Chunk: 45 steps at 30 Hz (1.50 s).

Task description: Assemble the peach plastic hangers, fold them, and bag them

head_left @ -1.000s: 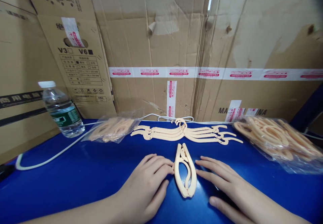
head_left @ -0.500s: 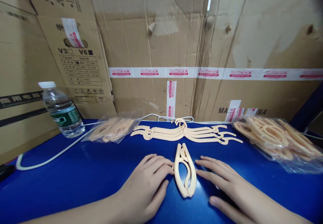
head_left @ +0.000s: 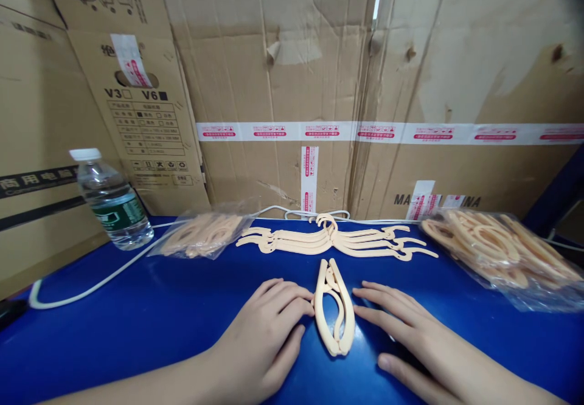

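Observation:
A folded cream plastic hanger (head_left: 348, 323) lies on the blue table between my hands, its narrow end pointing away from me. My left hand (head_left: 274, 326) rests at its left side with fingers loosely bent, the fingertips touching or almost touching the edge. On the other side, my right hand (head_left: 415, 332) lies with fingers stretched out and apart, their tips close against the hanger's right edge. Neither hand grips it. Just beyond, several unfolded cream hangers (head_left: 301, 244) lie stacked in an overlapping row, hooks toward the back.
Folded hangers in a clear plastic bag (head_left: 203, 235) lie at the back left; more bagged hangers (head_left: 497, 250) are piled at the right. A water bottle (head_left: 114, 204) stands at the left. A white cable (head_left: 91, 292) runs along the table (head_left: 182, 308). Cardboard boxes (head_left: 274, 174) wall the back.

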{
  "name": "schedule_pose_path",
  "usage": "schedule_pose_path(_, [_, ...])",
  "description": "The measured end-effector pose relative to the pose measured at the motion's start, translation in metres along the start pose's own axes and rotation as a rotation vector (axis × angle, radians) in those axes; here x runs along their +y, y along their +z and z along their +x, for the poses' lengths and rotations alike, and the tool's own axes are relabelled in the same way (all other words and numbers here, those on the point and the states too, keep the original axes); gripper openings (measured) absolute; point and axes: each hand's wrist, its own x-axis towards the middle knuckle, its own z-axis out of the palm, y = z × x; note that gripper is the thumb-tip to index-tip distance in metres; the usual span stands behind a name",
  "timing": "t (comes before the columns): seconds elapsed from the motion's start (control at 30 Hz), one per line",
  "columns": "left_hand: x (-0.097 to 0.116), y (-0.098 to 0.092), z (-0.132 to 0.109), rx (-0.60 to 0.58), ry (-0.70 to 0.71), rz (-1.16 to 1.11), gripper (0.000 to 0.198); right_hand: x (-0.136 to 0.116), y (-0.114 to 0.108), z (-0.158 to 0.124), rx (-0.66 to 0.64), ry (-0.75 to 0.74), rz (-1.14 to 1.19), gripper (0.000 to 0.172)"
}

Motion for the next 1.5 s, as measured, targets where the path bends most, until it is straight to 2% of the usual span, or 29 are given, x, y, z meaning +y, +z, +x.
schedule_pose_path(0.2, [-0.001,-0.001,0.001,-0.013,-0.011,0.009,0.032,0.000,0.000,-0.001,0.040,-0.019,0.006,0.046])
schedule_pose_path(0.6, [0.001,-0.001,0.002,-0.012,-0.016,0.016,0.032,0.001,0.000,-0.001,-0.003,-0.007,-0.010,0.047])
schedule_pose_path(0.8, [0.001,-0.001,0.001,0.000,-0.013,0.018,0.031,0.004,0.002,-0.005,0.086,-0.017,0.000,0.047])
schedule_pose_path(0.9, [0.000,-0.001,0.001,0.010,-0.030,0.008,0.031,0.020,0.002,-0.002,0.202,-0.012,-0.022,0.047])
schedule_pose_path(1.1, [-0.001,0.000,-0.001,0.047,-0.051,-0.031,0.029,0.078,0.004,0.008,0.413,0.015,-0.195,0.045])
schedule_pose_path(1.27, [-0.003,0.001,-0.003,0.056,-0.064,-0.062,0.027,0.105,0.011,0.011,0.409,0.058,-0.294,0.045])
schedule_pose_path(1.5, [-0.004,0.001,-0.001,0.073,-0.062,-0.083,0.030,0.111,0.013,0.014,0.443,0.040,-0.239,0.033])
